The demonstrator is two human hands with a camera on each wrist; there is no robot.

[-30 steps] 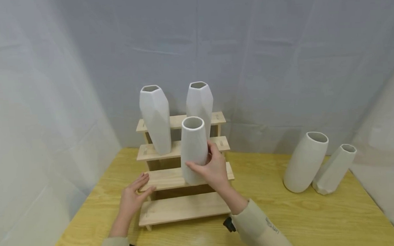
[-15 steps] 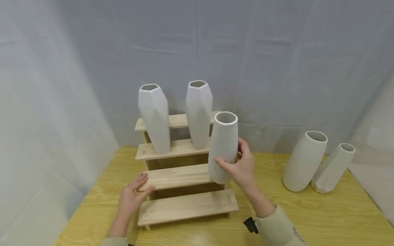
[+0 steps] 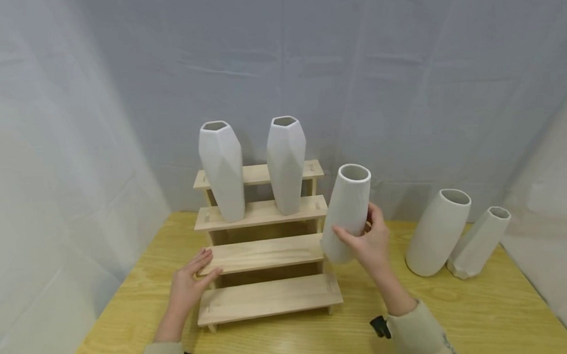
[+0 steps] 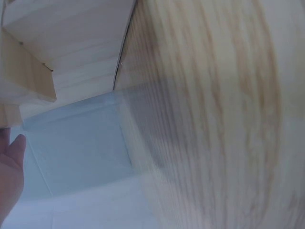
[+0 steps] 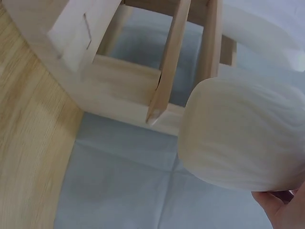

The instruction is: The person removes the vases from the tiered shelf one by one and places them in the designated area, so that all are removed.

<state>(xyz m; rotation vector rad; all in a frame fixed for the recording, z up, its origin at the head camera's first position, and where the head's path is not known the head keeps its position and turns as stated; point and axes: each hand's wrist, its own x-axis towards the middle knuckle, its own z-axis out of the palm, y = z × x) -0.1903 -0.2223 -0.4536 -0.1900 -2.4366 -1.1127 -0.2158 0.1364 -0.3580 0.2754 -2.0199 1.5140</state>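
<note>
My right hand [image 3: 371,241] grips a smooth white vase [image 3: 348,211] by its lower side, thumb in front and fingers behind. The vase is tilted a little to the right, just off the right end of the wooden tiered stand [image 3: 269,300]. In the right wrist view the rounded base of the vase [image 5: 238,138] hangs beside the stand's side frame. My left hand [image 3: 190,282] rests on the left end of the stand's second step from the bottom, fingers extended. Two faceted white vases [image 3: 222,171] stand upright on the step second from the top.
To the right on the yellow wooden table [image 3: 450,317] stand another smooth white vase [image 3: 437,234] and a slimmer faceted vase [image 3: 478,243], close together. A pale cloth [image 3: 402,89] hangs behind the table.
My right hand has lifted the smooth vase off the stand's second step from the bottom and carried it right, past the stand's end. My left hand has stayed at the step's left end.
</note>
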